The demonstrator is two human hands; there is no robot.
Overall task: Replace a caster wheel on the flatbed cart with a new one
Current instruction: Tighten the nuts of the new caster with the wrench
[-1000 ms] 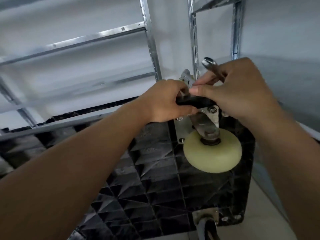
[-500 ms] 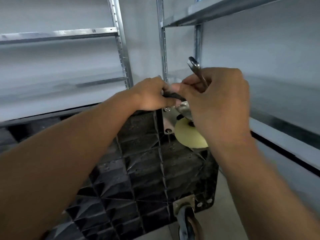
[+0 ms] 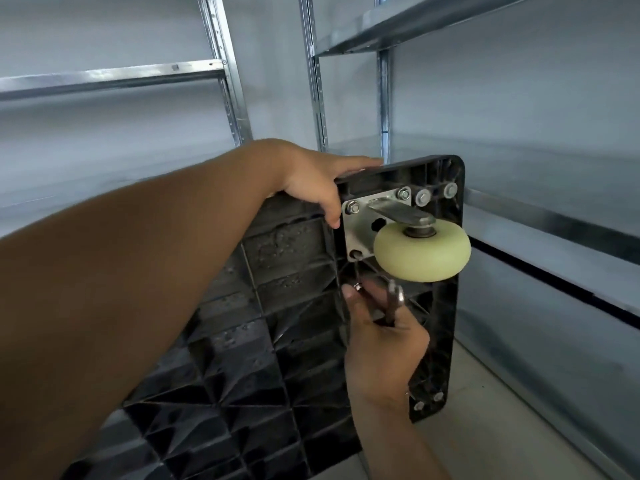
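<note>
cart on edge, new wheel half bolted

the left hand (image 3: 313,183) grips the upper edge of the flatbed cart (image 3: 277,323), fingers curled over the top and thumb pressed on the ribbed black underside, just beside the caster's mounting plate (image 3: 360,225). the right hand (image 3: 382,344) is closed around a metal wrench (image 3: 394,301), its fingertips reaching toward the plate's lower corner, just below the wheel. the cart stands upright on its edge on the floor (image 3: 485,410). the cream caster wheel (image 3: 422,252) sits at the cart's upper right corner, between the two hands. bolts show in the plate's two upper holes; the lower left hole looks open. metal shelving (image 3: 415,26) stands behind.
</note>
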